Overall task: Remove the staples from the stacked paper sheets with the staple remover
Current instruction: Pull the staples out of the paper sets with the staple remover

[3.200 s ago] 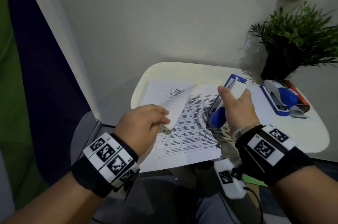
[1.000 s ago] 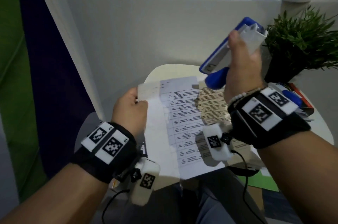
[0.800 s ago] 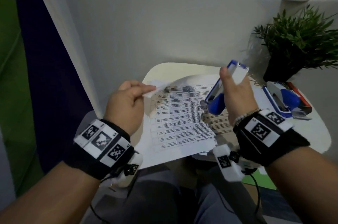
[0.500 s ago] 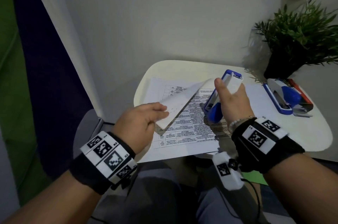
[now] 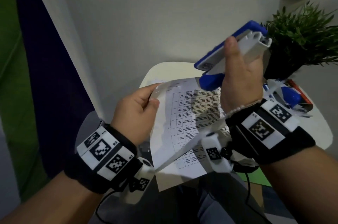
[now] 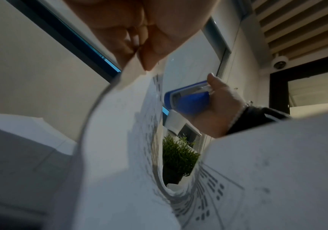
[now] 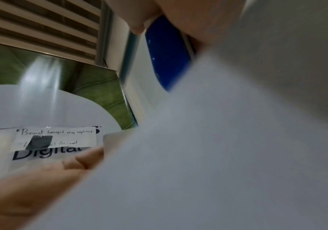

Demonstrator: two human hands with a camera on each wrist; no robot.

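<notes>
Sheets: stacked paper sheets (image 5: 175,132), centre frame, held up off the surface (image 5: 161,70).
Stapled corner: centre left, pinched by left hand (image 5: 135,114) fingers; staple itself too small to tell.
Tool: staple remover (image 5: 228,55), upper right, long axis slanting down-left, nose aimed at that corner, apart from it.
Right hand (image 5: 241,81): fingers wrapped round the tool.

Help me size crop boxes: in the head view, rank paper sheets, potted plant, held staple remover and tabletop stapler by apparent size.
1. paper sheets
2. potted plant, cut off by the frame edge
3. staple remover, nearly as big; it is held nearer the camera, so this is unsure
4. stapler, partly hidden
</notes>
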